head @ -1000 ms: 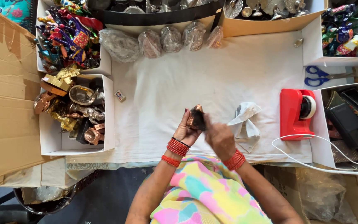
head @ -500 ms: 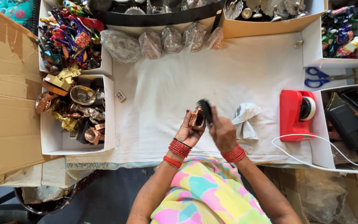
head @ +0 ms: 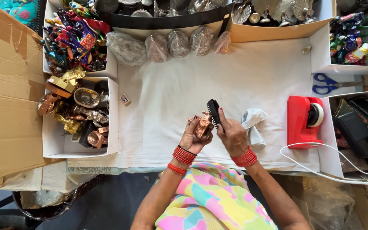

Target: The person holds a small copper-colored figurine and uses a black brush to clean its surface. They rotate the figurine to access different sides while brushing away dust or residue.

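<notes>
Left hand (head: 191, 138) clamps a copper figurine (head: 201, 124) over the white cloth (head: 171, 85), just below centre. Right hand (head: 231, 135) grips a black brush (head: 213, 111), bristles touching the figurine at its 2 o'clock. Crumpled rag (head: 253, 123) at 3 o'clock beside the right hand; red tape dispenser (head: 302, 121) further out.

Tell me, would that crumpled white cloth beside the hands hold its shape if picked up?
Probably not. The cloth lies in soft folds on the table cover, so it likely flops and drapes. It looks thin, so probably light. Bunched on fabric beside the right hand, it seems unlikely to slide or roll.
</notes>
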